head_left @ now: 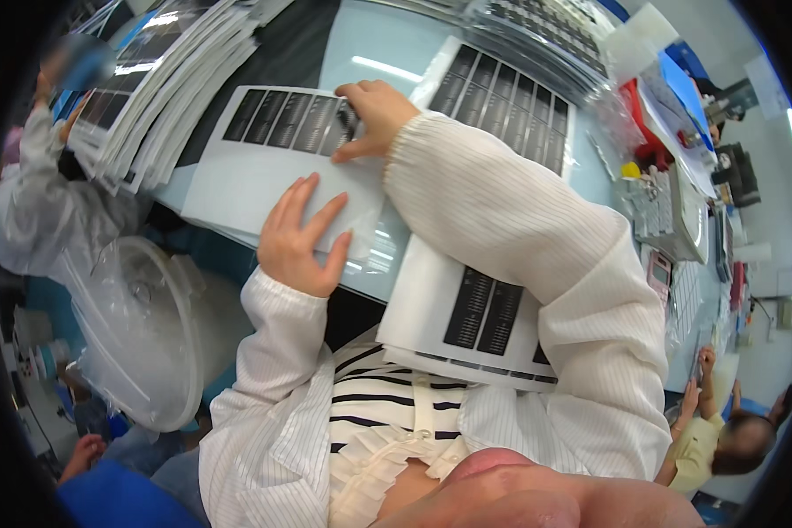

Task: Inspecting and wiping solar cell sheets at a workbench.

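Note:
A white sheet (238,180) with a row of black printed labels (277,119) along its far part lies before me on the table. My left hand (301,239) rests on the sheet's blank near part, fingers spread, holding nothing. At the row's right end my right hand (377,119) has thumb and fingers closed round a dark label (347,121). That label looks tilted and slightly blurred; whether it is fully off the sheet I cannot tell. Under my right arm lies a stack of label sheets (422,304), partly hidden by the sleeve.
Thick stacks of sheets (172,97) stand at the far left. Another label sheet (502,97) lies beyond my right arm. A big white bin with a clear liner (189,326) stands at left. A red item (642,123) and a pink calculator (659,273) are at right. Other people sit nearby.

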`<state>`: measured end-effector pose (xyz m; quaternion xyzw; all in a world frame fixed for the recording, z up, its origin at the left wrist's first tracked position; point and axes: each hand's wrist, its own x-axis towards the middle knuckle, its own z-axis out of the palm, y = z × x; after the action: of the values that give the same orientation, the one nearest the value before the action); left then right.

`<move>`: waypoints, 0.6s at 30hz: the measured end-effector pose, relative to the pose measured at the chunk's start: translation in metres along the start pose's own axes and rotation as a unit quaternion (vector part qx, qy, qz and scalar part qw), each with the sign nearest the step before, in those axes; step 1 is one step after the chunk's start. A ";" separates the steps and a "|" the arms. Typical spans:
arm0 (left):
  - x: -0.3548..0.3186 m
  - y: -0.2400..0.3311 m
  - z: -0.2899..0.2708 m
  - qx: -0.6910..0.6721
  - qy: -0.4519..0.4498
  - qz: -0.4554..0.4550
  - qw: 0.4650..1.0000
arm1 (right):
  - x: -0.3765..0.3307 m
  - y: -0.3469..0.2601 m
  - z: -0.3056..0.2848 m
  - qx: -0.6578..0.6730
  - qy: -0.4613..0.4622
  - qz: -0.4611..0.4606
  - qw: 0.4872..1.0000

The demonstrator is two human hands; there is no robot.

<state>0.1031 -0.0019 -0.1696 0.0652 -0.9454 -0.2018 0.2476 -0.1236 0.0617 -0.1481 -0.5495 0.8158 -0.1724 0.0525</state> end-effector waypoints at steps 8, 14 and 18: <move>-0.003 0.005 0.004 0.023 -0.004 0.001 1.000 | -0.010 -0.005 -0.002 -0.026 -0.040 0.005 0.999; -0.004 0.007 0.007 0.023 0.009 0.007 1.000 | -0.017 0.000 0.001 -0.112 -0.038 -0.047 0.992; -0.005 0.010 0.009 0.080 0.008 0.027 0.996 | -0.017 -0.002 0.003 -0.184 -0.023 -0.088 0.979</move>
<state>0.1023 0.0113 -0.1747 0.0614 -0.9578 -0.1178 0.2548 -0.1146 0.0759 -0.1525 -0.6236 0.7803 -0.0106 -0.0457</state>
